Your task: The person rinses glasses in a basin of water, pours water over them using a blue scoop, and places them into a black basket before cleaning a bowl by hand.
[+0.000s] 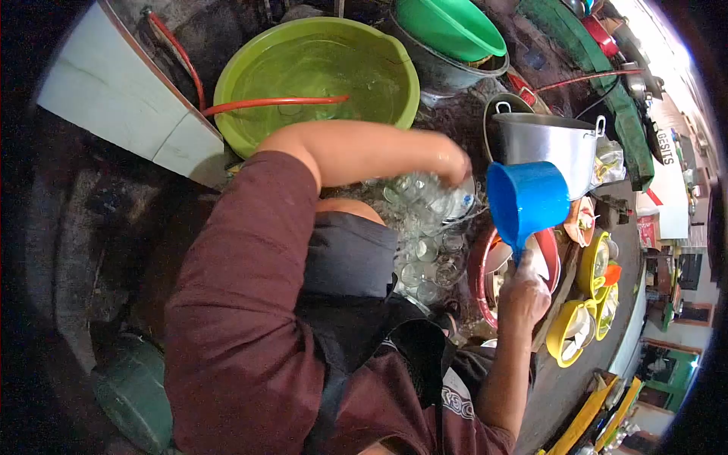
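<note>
My left hand (pixel 453 164) hangs over a cluster of wet clear glasses (pixel 428 269) on the floor, close to a pale, shiny item (pixel 460 203). Its fingers are blurred and partly hidden, so whether it grips anything does not show. My right hand (pixel 528 298), with some white foam on it, is closed round the handle of a blue dipper (pixel 528 199). The dipper is raised above a red basin (pixel 486 297) that holds dishes. Beyond my left forearm stands a green basin (pixel 240 70) of water, with an orange hose (pixel 277 103) reaching into it.
A silver pot (pixel 547 148) stands behind the dipper. Near the top, a bright green basin (pixel 455 29) rests on a dark metal tub (pixel 436 72). Yellow bowls (pixel 561 330) with contents sit at the right. A white tiled ledge (pixel 129 98) is at the left.
</note>
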### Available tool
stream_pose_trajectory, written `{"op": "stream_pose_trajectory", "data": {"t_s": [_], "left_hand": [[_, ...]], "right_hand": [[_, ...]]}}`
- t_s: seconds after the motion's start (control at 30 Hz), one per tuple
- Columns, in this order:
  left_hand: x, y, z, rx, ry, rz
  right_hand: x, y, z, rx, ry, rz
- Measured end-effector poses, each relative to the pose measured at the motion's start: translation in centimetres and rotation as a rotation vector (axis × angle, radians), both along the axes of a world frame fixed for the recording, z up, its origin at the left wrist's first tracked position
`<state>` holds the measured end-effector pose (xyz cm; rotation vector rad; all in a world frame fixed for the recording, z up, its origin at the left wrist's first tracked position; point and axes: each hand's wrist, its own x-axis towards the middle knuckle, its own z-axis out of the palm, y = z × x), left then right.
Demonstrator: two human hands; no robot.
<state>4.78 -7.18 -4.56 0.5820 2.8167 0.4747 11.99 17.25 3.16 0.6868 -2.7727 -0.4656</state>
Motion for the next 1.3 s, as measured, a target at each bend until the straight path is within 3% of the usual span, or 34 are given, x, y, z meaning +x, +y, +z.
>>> {"op": "stream_pose_trajectory", "data": {"t_s": [0.03,0.07,0.1,0.2,0.23,0.3,0.37,0.4,0.43,0.47,0.53,0.6,0.7,0.73,0.87,0.93,1.17,1.3], "left_hand": [[-1.7,-2.3,0.5,-0.099,-0.172,0.0],[-4.4,-6.3,-1.7,0.062,-0.075,-0.085],[-4.5,-8.0,0.0,-0.09,-0.048,0.122],[-2.3,-17.6,1.0,0.27,0.16,0.416],[-1.0,-19.5,1.3,0.341,0.074,0.67],[-0.2,-25.4,-2.1,0.584,0.138,0.915],[-0.2,-30.8,-8.3,0.523,0.57,1.109],[-0.1,-33.1,-11.1,0.512,0.733,1.209],[0.6,-34.3,-12.6,0.485,0.683,1.348],[1.4,-35.0,-13.6,0.457,0.633,1.486],[2.2,-36.2,-17.6,0.458,0.746,1.722],[3.2,-36.2,-19.7,0.655,0.707,1.879],[4.6,-35.3,-19.6,0.647,0.657,1.92],[5.0,-35.0,-20.0,0.591,0.668,1.873],[3.8,-39.1,-27.2,0.635,0.676,1.792],[3.3,-40.3,-29.1,0.843,0.688,1.82],[3.7,-43.8,-37.6,0.763,0.626,1.936],[4.4,-42.7,-38.5,-0.152,0.379,1.61]], "right_hand": [[-0.2,0.4,0.1,-0.051,-0.014,-0.003],[-0.5,0.9,0.3,-0.102,-0.028,-0.004],[-0.6,1.3,0.3,-0.152,-0.047,0.0],[-0.6,1.4,-0.2,-0.213,-0.119,-0.008],[-0.7,1.4,-0.5,-0.26,-0.158,0.019],[-0.7,0.5,-1.3,-0.221,-0.182,0.051],[-0.5,-2.3,-1.3,-0.12,-0.28,-0.028],[-0.8,-2.6,-2.3,-0.18,-0.258,0.116],[-0.9,-3.3,-2.7,-0.162,-0.211,0.241],[-1.1,-4.1,-3.8,-0.161,-0.272,0.199],[-1.3,-5.8,-4.9,-0.19,-0.331,0.258],[-1.6,-8.1,-5.6,-0.195,-0.364,0.294],[-2.4,-12.5,-6.8,-0.284,-0.404,0.415],[-2.4,-14.5,-6.7,-0.206,-0.39,0.423],[-3.1,-22.2,-8.4,-0.082,-0.359,0.508],[-3.7,-25.2,-10.0,-0.046,-0.272,0.59],[-5.8,-32.1,-16.2,0.088,-0.169,0.606],[-5.8,-34.1,-18.0,0.15,-0.173,0.613]]}}
